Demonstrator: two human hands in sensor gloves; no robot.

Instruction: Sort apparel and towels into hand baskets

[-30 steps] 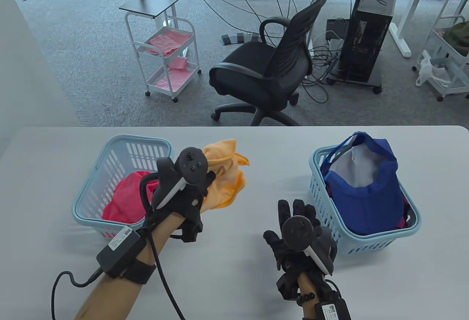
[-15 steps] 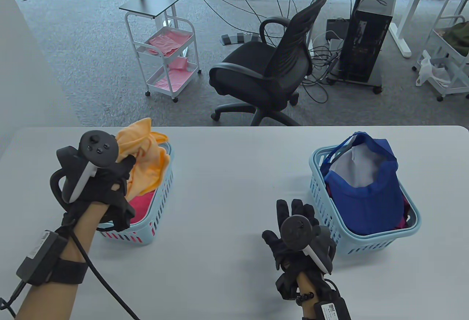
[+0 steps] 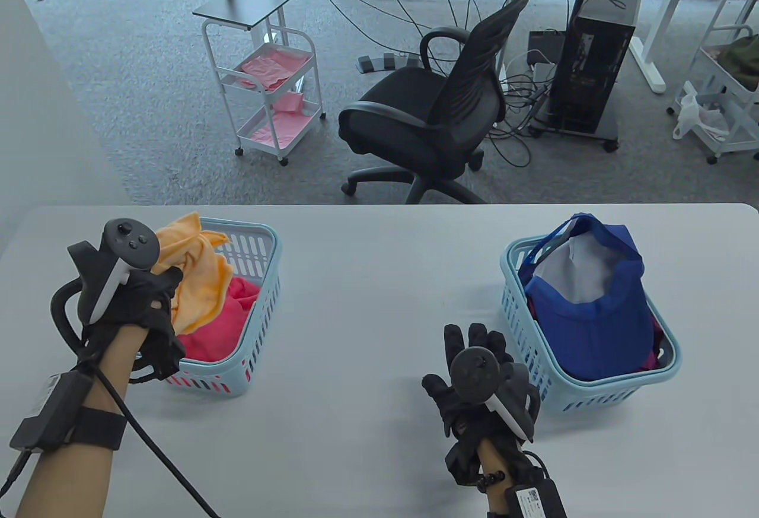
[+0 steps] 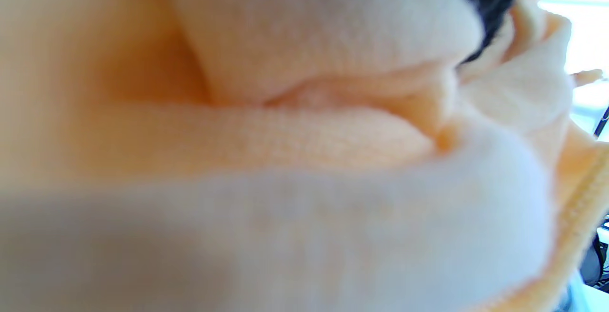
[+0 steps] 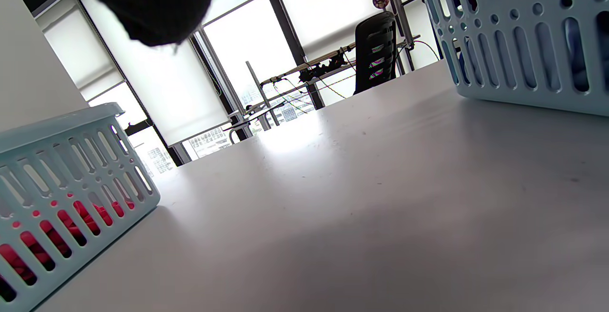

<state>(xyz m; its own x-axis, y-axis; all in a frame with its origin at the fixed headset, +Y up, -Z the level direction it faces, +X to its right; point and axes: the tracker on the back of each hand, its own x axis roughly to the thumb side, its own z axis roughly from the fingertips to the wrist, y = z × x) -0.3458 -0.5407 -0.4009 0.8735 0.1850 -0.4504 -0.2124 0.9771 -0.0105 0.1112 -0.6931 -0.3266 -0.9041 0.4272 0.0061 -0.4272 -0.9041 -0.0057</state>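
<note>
My left hand [image 3: 155, 298] grips an orange towel [image 3: 198, 280] and holds it over the left light-blue basket [image 3: 261, 298], with the towel draping onto the pink cloth [image 3: 213, 334] inside. The towel fills the left wrist view [image 4: 304, 160]. My right hand [image 3: 471, 364] rests flat and empty on the table, fingers spread, just left of the right light-blue basket [image 3: 593, 390]. That basket holds a blue cap [image 3: 593, 316] over other clothing. In the right wrist view the left basket [image 5: 71, 169] and the right basket [image 5: 523, 41] stand apart on the table.
The white table [image 3: 367, 304] spans the view between the two baskets. Beyond its far edge stand a black office chair [image 3: 439, 108] and a white cart [image 3: 273, 97] on the carpet.
My left hand carried the orange towel from the table's middle leftward across the left basket, then lowered it onto the pink cloth. The right hand stayed still.
</note>
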